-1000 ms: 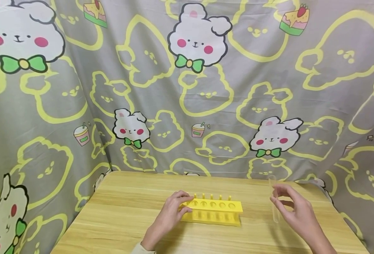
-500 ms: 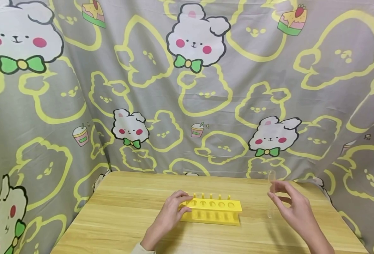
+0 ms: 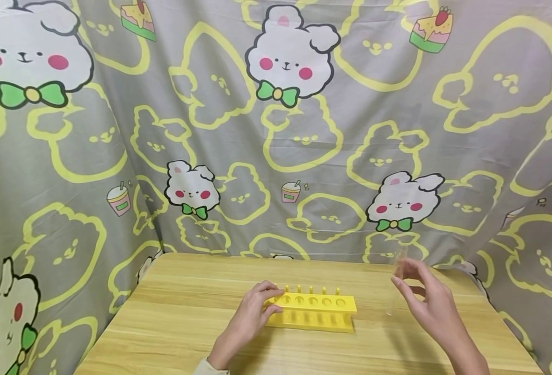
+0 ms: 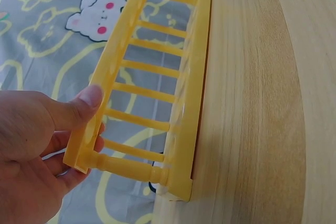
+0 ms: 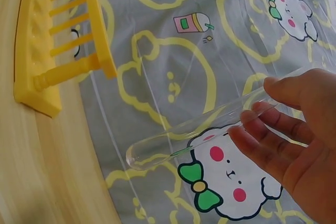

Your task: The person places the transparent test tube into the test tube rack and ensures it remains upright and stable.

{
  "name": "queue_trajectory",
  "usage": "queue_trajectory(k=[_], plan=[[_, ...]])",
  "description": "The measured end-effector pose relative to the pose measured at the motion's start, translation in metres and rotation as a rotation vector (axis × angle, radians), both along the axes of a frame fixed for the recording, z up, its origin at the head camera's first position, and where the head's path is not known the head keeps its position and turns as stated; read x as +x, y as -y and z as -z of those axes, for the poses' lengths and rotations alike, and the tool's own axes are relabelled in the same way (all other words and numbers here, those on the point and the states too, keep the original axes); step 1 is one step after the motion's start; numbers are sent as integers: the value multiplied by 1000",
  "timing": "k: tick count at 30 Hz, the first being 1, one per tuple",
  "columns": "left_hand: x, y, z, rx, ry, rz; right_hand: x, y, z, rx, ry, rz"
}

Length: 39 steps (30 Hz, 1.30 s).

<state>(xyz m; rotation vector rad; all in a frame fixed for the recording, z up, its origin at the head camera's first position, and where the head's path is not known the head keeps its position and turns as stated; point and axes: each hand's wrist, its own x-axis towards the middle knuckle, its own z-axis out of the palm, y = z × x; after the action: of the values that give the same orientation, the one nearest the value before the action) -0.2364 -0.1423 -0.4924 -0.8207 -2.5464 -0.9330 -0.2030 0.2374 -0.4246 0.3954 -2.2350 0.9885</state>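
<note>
A yellow test tube rack (image 3: 318, 303) with a row of round holes and pegs along its back stands on the table. My left hand (image 3: 252, 312) grips its left end, the thumb on the near side of the top plate in the left wrist view. To the right of the rack, my right hand (image 3: 429, 299) pinches a clear test tube (image 5: 184, 135) between thumb and fingers. The tube is held above the table with its rounded end down, tilted slightly in the head view. No tube shows in the rack's holes.
The wooden table (image 3: 173, 307) has a rounded back left corner. A grey curtain (image 3: 257, 208) printed with white bunnies and yellow outlines hangs behind the table and along both sides.
My right hand has moved a little left and up with the test tube, whose lower end now leans toward the rack. The left hand and the rack have stayed in place.
</note>
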Motion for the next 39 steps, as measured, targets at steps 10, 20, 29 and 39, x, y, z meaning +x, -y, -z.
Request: queue_trajectory(k=[10, 20, 29, 39], plan=[[0, 0, 1, 8, -12, 6, -2, 10, -5, -40, -16, -23], [-1, 1, 0, 5, -11, -5, -4, 19, -8, -59, -37, -51], [-1, 1, 1, 23, -24, 3, -10, 30, -10, -46, -74, -115], [-2, 1, 3, 30, -74, 14, -12, 40, -9, -42, -49, -124]])
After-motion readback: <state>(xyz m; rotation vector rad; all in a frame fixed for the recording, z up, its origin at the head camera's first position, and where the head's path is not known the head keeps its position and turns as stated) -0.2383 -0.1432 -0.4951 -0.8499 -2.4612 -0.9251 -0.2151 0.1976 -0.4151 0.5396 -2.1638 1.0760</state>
